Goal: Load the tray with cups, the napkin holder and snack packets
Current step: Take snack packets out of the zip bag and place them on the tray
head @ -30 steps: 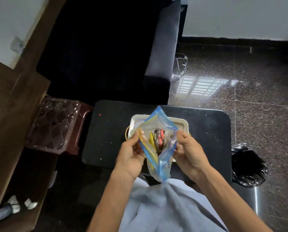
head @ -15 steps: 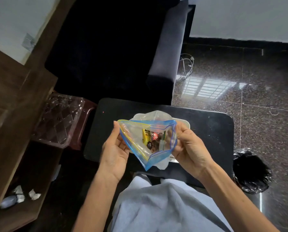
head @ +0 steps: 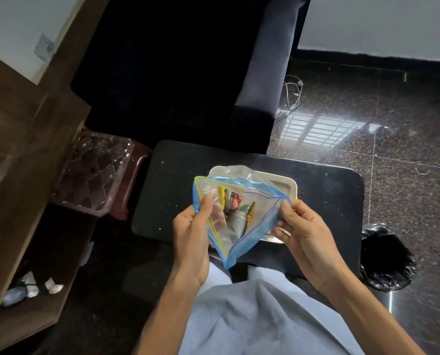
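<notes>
Both hands hold a clear zip bag (head: 259, 216) with a blue and yellow rim above a small black table (head: 178, 190). My left hand (head: 192, 234) pinches the bag's left rim with fingers reaching inside the mouth. My right hand (head: 303, 234) grips the right rim. The mouth is pulled wide. Inside lie several snack packets (head: 235, 201), one red and black, one yellow. A white tray (head: 289, 184) rests on the table behind the bag, mostly hidden by it. No cups or napkin holder show.
A dark sofa (head: 259, 80) stands beyond the table. A clear faceted container on a brown stool (head: 93, 175) sits to the left, beside a wooden shelf unit (head: 21, 155). A bin with a black liner (head: 385, 257) stands at the right on the glossy floor.
The bag's mouth has been pulled from narrow and upright to wide. My left hand's fingers have slipped inside the opening.
</notes>
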Demonstrator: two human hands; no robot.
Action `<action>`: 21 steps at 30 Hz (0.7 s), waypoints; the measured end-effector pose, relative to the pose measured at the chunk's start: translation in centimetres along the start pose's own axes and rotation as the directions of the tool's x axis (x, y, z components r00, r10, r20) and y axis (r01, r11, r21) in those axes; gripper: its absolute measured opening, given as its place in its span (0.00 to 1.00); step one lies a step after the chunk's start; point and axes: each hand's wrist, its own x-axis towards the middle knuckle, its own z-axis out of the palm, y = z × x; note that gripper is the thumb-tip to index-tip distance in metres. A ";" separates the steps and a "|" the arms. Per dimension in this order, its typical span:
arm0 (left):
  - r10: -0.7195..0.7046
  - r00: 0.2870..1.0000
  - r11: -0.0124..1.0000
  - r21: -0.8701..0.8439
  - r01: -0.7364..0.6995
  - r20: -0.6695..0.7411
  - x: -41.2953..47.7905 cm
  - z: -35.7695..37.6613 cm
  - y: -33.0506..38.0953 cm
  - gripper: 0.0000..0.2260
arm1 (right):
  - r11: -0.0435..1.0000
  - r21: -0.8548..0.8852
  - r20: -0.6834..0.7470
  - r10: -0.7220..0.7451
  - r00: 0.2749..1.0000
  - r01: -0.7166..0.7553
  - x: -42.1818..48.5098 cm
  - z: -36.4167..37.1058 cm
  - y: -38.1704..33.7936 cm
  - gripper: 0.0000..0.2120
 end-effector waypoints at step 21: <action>-0.006 0.991 1.000 0.028 0.003 0.137 5.2 -10.7 5.4 0.16 | -0.710 -0.309 0.605 0.367 0.706 0.633 8.7 17.3 8.3 0.22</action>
